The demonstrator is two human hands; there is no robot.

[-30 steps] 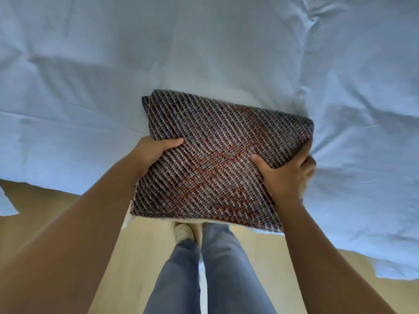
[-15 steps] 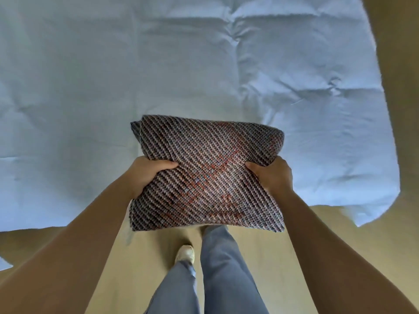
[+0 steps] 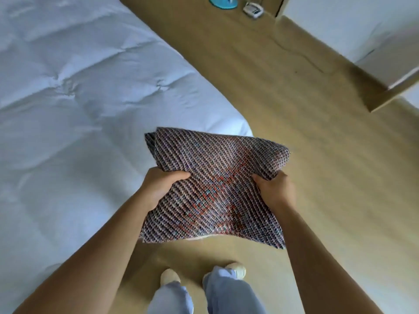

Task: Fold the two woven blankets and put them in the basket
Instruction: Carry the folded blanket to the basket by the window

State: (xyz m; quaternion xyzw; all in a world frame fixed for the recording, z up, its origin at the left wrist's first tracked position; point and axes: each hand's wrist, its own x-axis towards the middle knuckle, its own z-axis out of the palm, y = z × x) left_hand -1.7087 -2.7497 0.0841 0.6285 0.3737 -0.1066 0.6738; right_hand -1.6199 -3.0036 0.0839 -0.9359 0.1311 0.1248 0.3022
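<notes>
A folded woven blanket [image 3: 217,177], dark with diagonal stripes and an orange-red pattern, hangs in the air over the wooden floor beside the bed corner. My left hand [image 3: 162,186] grips its left edge with the fingers curled over the top. My right hand [image 3: 275,189] grips its right edge the same way. The second blanket and the basket are out of view.
A bed with a white duvet [image 3: 79,109] fills the left side. Wooden floor [image 3: 317,155] stretches to the right. A second white bed with a wooden frame [image 3: 390,94] is at the far right. A blue object [image 3: 223,1] and a small white device [image 3: 252,9] lie at the top.
The blanket has been lifted off the bed and carried to the right, clear of the duvet. The view has swung right, showing the floor and another bed.
</notes>
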